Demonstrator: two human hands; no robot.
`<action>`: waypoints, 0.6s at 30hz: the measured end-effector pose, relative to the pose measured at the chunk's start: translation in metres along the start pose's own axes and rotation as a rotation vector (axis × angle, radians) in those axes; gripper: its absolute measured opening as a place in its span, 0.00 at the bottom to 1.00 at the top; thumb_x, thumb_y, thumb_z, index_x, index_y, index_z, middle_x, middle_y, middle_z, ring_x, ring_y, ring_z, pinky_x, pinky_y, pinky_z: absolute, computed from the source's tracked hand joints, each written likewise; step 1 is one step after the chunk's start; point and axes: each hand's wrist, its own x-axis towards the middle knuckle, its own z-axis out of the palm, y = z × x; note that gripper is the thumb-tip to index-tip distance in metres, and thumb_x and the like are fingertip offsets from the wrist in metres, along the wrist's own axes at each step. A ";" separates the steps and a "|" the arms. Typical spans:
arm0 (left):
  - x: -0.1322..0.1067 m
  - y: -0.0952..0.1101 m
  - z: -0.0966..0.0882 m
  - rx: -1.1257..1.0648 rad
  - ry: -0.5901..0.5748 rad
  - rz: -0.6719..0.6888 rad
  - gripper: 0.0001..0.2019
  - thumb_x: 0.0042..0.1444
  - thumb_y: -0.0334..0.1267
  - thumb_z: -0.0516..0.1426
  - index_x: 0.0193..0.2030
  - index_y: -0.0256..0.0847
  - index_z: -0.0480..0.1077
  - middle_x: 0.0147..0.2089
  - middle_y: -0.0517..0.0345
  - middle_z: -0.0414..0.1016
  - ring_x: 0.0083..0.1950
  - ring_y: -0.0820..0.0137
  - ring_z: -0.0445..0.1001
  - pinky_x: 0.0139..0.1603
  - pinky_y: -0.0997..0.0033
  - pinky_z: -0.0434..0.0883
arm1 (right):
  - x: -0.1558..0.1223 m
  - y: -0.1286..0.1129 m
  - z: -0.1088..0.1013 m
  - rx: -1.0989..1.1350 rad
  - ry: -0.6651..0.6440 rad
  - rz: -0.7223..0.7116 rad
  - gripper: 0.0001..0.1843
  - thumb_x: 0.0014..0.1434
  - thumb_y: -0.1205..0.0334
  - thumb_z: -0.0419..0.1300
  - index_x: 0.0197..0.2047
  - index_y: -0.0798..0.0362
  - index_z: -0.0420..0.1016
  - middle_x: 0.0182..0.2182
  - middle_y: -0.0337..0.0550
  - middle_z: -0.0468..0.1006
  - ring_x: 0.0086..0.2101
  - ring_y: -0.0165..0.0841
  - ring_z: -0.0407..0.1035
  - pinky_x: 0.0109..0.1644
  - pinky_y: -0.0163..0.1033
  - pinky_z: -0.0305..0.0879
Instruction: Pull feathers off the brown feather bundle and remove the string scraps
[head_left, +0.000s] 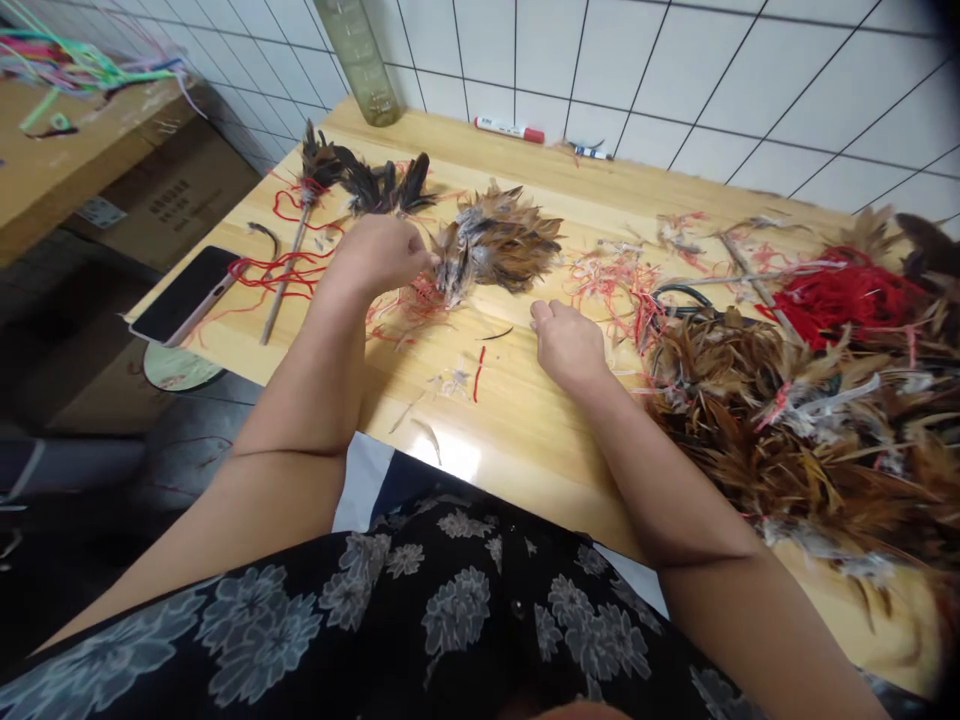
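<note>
Red strings (259, 266) lie left of the left hand (386, 254), whose bent fingers meet brown feathers (511, 240) just to its right; whether it grips them is unclear. The right hand (570, 345) is curled, contents hidden, a feather heap (757, 400) to its right.

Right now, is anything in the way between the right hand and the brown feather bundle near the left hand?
Nothing visible: only a strip of tabletop separates the right hand from the brown feather bundle. The left hand is at the bundle's left side, off that path.
</note>
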 end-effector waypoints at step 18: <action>-0.022 0.025 0.002 -0.402 0.142 0.015 0.13 0.64 0.37 0.67 0.31 0.46 0.70 0.25 0.62 0.64 0.40 0.64 0.69 0.46 0.62 0.66 | -0.004 0.000 -0.003 0.291 0.129 0.142 0.23 0.83 0.61 0.47 0.64 0.52 0.82 0.60 0.56 0.90 0.56 0.45 0.82 0.49 0.42 0.64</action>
